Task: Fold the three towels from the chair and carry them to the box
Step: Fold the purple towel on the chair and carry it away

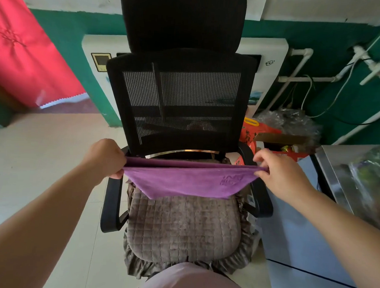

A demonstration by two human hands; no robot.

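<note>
Folding is the step in hand: a purple towel (190, 182) is held stretched in the air above the chair (182, 219), over the rear of its quilted seat cushion (183, 229). The left hand (106, 158) grips the towel's left end with fingers curled round the cloth. The right hand (276, 170) pinches the right end between thumb and fingertips. The top edge runs taut and nearly level between the two hands, and a second layer shows just behind it, so the towel appears already doubled once. The front layer hangs down as a flap with a straight lower edge, close above the cushion. An embossed mark sits near the right end. The next move probably calls for bringing the two ends together, edges aligned, to halve the length. No other towel and no clearly identifiable box for the towels are in view.
</note>
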